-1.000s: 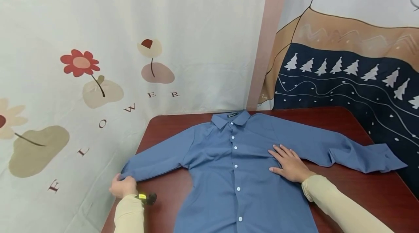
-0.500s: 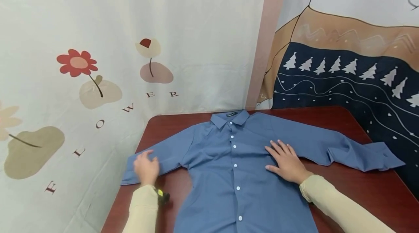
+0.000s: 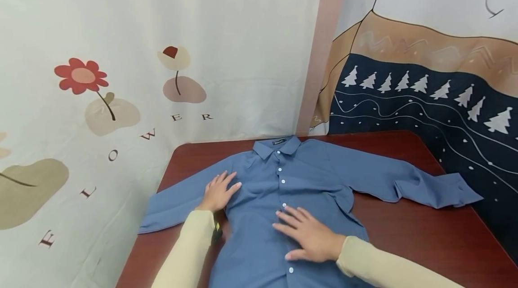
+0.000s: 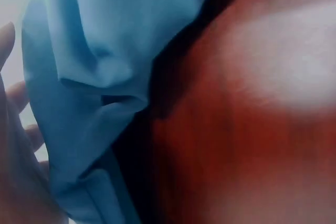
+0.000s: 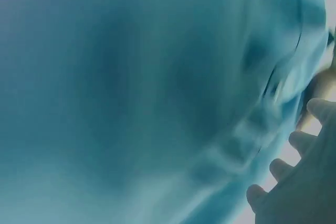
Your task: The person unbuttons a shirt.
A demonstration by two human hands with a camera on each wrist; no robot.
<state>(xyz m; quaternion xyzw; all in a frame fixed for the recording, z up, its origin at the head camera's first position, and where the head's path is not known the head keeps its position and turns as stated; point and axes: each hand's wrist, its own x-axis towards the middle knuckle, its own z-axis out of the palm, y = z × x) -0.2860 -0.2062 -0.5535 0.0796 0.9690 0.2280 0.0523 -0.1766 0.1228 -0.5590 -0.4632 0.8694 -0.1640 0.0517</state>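
Note:
A blue button-up shirt (image 3: 259, 216) lies front up, its collar at the far side and both sleeves spread outward. My left hand (image 3: 218, 192) is over the shirt near the left armpit, fingers extended. In the left wrist view, the hand (image 4: 16, 145) shows at the left edge beside wrinkled blue cloth. Over the lower button placket is my right hand (image 3: 309, 236), its fingers spread. The right wrist view has that hand (image 5: 299, 177) at the lower right, next to the shirt cloth (image 5: 131, 103). Whether either palm touches the fabric, I cannot tell.
The shirt rests on a dark red-brown table (image 3: 437, 238) with rounded far corners. A pale printed curtain (image 3: 243, 54) hangs behind and to the left. A navy tree-patterned cloth (image 3: 396, 104) borders the right side.
My left hand has let go of the left cuff and moved right to the armpit. The right hand has moved left and nearer, from chest to placket. Folds now show at the shirt's right side.

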